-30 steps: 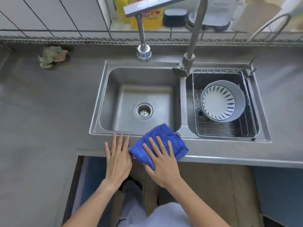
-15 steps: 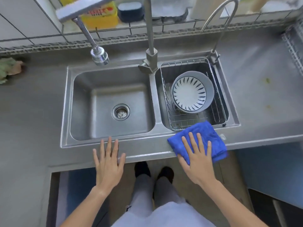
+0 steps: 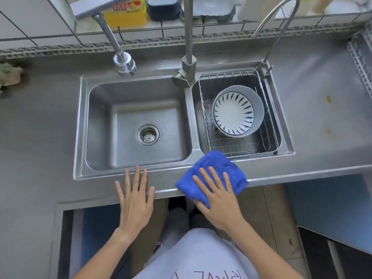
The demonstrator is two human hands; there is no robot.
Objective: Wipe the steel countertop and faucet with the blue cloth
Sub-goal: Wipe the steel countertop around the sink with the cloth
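Note:
The blue cloth (image 3: 213,168) lies bunched on the sink's front rim, just in front of the divider between the two basins. My right hand (image 3: 218,200) presses flat on it, fingers spread, with the cloth's near edge hanging over the steel countertop (image 3: 40,127) lip. To the left, my left hand (image 3: 136,198) rests flat on the same front edge, fingers apart, holding nothing. The faucet (image 3: 189,49) rises behind the divider, and its flexible spray head (image 3: 124,64) hangs over the left basin.
The left basin (image 3: 138,121) holds only its drain. A wire basket (image 3: 267,135) in the right basin holds a patterned bowl (image 3: 233,113). A thin second tap (image 3: 278,27) stands at the back right. A crumpled rag (image 3: 9,74) lies far left. Yellowish spots (image 3: 328,99) mark the right counter.
My right hand slid the cloth right along the front rim to the right basin, then back left to the divider. My left hand stayed on the front edge.

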